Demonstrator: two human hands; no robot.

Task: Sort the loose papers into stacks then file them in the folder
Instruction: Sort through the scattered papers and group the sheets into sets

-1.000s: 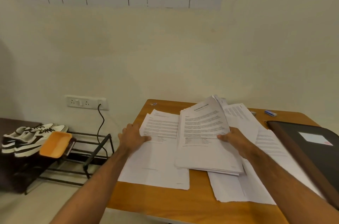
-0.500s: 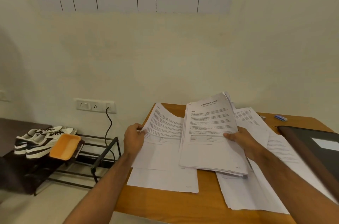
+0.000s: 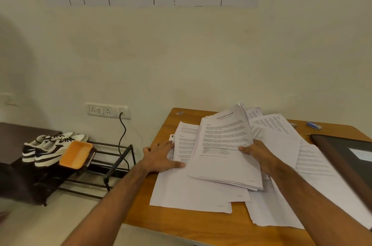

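Observation:
My right hand (image 3: 259, 155) grips a thick bundle of printed papers (image 3: 223, 145), lifted and tilted above the wooden table (image 3: 181, 219). My left hand (image 3: 161, 157) lies flat on the left stack of sheets (image 3: 187, 189), fingers spread, thumb on the paper. More loose sheets (image 3: 281, 137) spread under and to the right of the bundle. A dark folder (image 3: 346, 151) with a white label lies at the table's right edge.
A blue pen (image 3: 313, 125) lies near the table's far edge. Left of the table stands a black metal rack (image 3: 112, 167) with sneakers (image 3: 50, 149) and an orange tray (image 3: 76, 154). A cable hangs from a wall socket (image 3: 108, 110).
My left hand had lifted a sheet off the left stack; that sheet now lies flat on the stack with my hand flat on it. The right hand still holds the bundle.

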